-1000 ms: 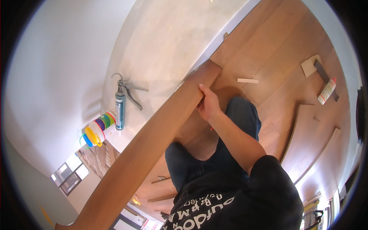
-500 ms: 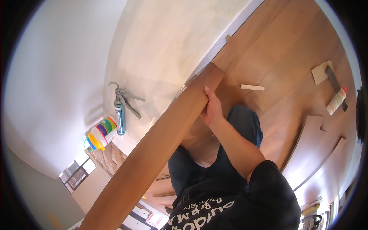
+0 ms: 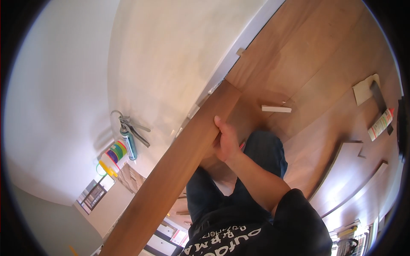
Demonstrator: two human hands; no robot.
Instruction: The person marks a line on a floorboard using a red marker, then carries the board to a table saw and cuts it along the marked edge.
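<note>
Pinching a long brown plank [image 3: 173,168] by its right edge, the right hand [image 3: 226,140] has its thumb flat on top and its fingers tucked out of sight round the side. Can't tell what the left hand is up to, it's out of view. The plank runs from near left to the middle of the scene, alongside a pale surface [image 3: 183,55]. Its far end is right by the wood floor [image 3: 307,64], though honestly I can't say whether they touch. Over on the left there's a caulking gun [image 3: 129,141] just beside a white tub with a colourful label [image 3: 115,156]. A short white strip [image 3: 276,109] lies beyond the hand, and far right you've got a red-tipped bottle [image 3: 380,125] near some cardboard [image 3: 363,91].
</note>
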